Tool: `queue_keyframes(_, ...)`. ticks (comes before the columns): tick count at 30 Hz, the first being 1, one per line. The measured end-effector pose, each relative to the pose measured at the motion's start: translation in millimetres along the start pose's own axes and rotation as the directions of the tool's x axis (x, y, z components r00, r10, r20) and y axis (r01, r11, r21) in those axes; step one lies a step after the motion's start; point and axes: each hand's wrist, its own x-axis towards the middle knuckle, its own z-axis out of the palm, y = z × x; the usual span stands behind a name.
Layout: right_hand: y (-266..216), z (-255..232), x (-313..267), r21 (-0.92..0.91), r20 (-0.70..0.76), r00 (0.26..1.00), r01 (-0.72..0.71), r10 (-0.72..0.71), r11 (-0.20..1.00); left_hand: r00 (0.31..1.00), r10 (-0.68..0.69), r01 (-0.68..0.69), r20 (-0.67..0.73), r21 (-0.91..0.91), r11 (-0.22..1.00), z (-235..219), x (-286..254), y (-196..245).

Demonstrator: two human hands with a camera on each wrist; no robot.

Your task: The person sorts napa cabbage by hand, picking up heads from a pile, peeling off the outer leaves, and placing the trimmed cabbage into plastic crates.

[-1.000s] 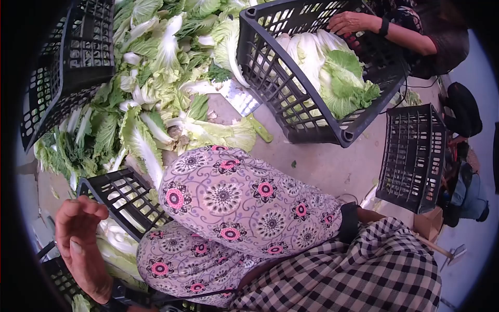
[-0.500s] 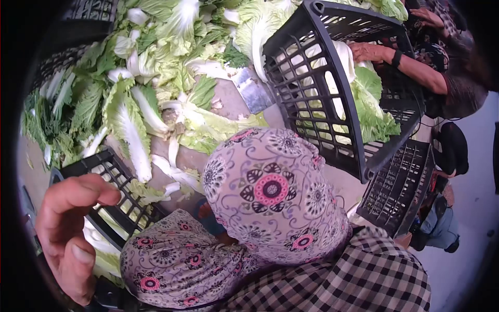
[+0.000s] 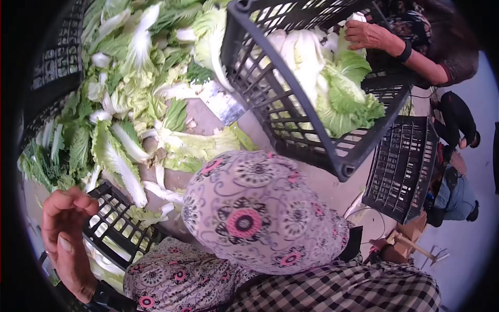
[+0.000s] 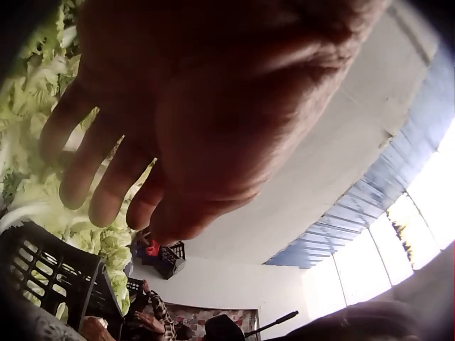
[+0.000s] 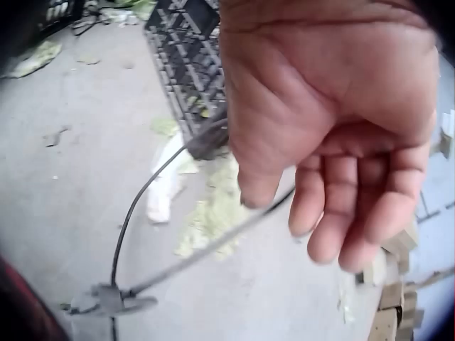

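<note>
My left hand (image 3: 67, 239) is raised at the lower left of the head view, fingers loosely bent, with nothing in them. Below and beside it stands a small black crate (image 3: 122, 221) of Chinese cabbage. In the left wrist view the palm and spread fingers (image 4: 106, 192) show dark against the leaves. My right hand (image 5: 330, 128) hangs with loosely curled fingers and holds nothing; a thin black cable (image 5: 146, 186) loops behind it. Ahead, a tilted black crate (image 3: 291, 88) holds Chinese cabbages (image 3: 332, 99). Another person's hand (image 3: 371, 35) grips a white cabbage piece at its far side.
Loose cabbage leaves (image 3: 130, 67) cover the floor at the left. A broad knife blade (image 3: 222, 103) lies by the tilted crate. Another black crate (image 3: 403, 166) stands at the right, near a wooden-handled tool (image 3: 418, 248). My patterned knees (image 3: 254, 218) fill the lower middle.
The head view swings left, then back. My left hand comes nearer the camera, then draws off, staying empty. The other person's hand shifts from the crate's far side onto the cabbages.
</note>
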Motion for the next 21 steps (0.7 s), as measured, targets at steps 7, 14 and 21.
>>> queue_keyframes(7,-295.8,120.6,-81.3,0.173,0.512,0.369,0.840,-0.776,0.514,0.986,0.156,-0.142,-0.063,0.186,0.972,21.3,-47.9,68.8)
queue_keyframes(14,-395.2,182.3,-222.5,0.196,0.517,-0.274,0.960,-0.811,-0.199,0.949,0.170,-0.063,-0.264,0.372,0.926,31.9,-141.7,114.0)
queue_keyframes(21,-444.5,210.2,-254.0,0.104,0.260,-0.357,0.934,-0.897,-0.342,0.886,0.179,0.036,-0.428,0.449,0.893,66.3,-215.7,140.0)
